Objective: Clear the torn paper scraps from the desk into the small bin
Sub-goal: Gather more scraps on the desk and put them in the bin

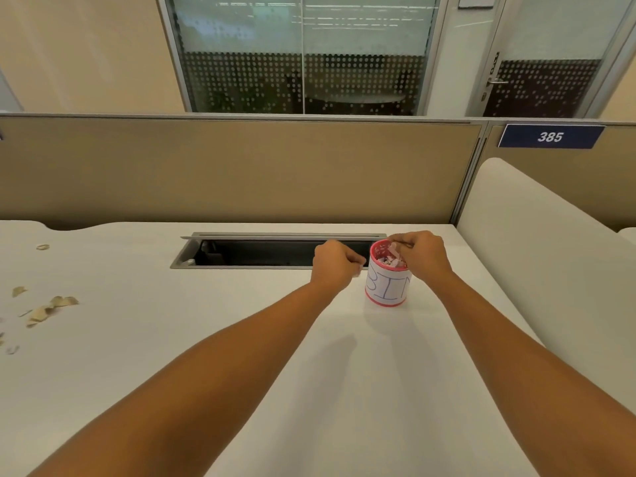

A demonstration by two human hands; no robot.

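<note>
A small red mesh bin (388,290) with a white label reading "BIN" stands on the white desk (241,339), holding several paper scraps (390,260). My right hand (425,254) hovers over the bin's right rim, fingers curled and pinching a scrap above the opening. My left hand (335,263) is just left of the bin, fingers curled around a small white scrap (358,271) that peeks out below them. More torn scraps (51,306) lie scattered at the desk's far left.
An open cable tray (258,253) is sunk into the desk behind the hands. A beige partition (241,173) walls the back. A white side panel (537,256) stands at the right, close to the bin.
</note>
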